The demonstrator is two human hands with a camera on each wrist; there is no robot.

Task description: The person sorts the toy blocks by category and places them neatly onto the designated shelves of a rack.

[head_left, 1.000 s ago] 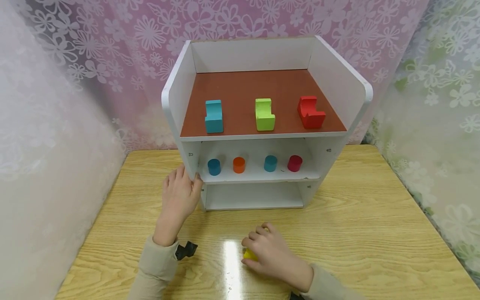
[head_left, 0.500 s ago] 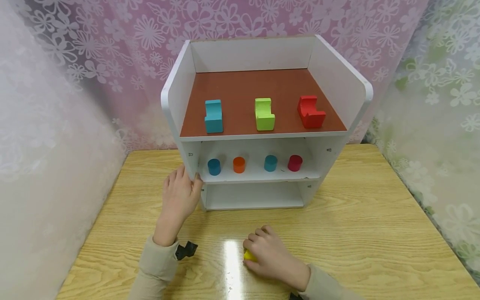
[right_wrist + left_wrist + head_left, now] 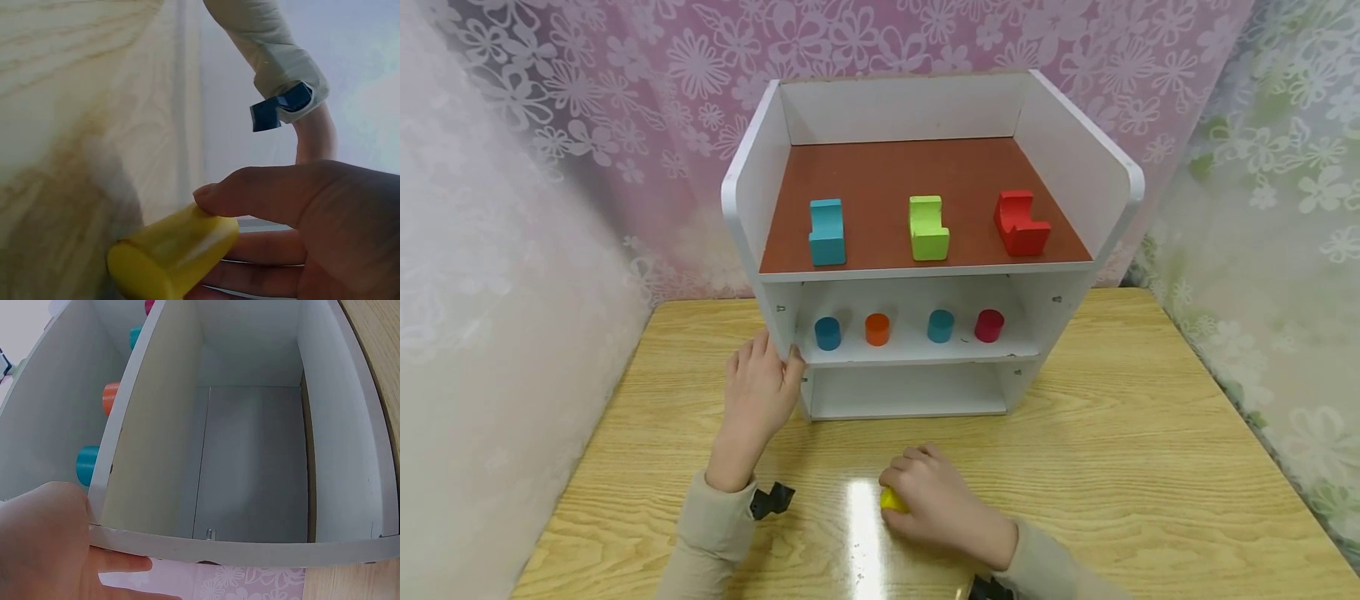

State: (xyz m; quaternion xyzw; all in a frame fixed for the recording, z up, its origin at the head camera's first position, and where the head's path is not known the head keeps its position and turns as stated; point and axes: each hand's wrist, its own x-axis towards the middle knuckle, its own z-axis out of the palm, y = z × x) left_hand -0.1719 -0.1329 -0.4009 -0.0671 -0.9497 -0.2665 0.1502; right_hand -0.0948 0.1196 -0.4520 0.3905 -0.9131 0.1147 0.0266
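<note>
In the head view my left hand (image 3: 762,385) grips the left side panel of a white shelf unit (image 3: 910,357). The left wrist view shows the fingers (image 3: 125,560) outside that panel, while the thumb is on its other side. Low over the table, my right hand (image 3: 942,505) holds a yellow rounded block (image 3: 892,500). Up close in the right wrist view, the yellow block (image 3: 178,253) is pinched between thumb and fingers, one smooth curved end facing away from the palm.
Three notched blocks, blue (image 3: 827,233), lime green (image 3: 928,229) and red (image 3: 1022,225), stand on the brown top. Several small cylinders, among them an orange one (image 3: 877,329), line the middle shelf. A wooden table (image 3: 1150,467) carries the unit; floral curtains (image 3: 880,37) hang behind.
My right hand has shifted slightly left and away from me with the yellow block, which has turned a little in its fingers. The left hand and the shelf unit have stayed put.
</note>
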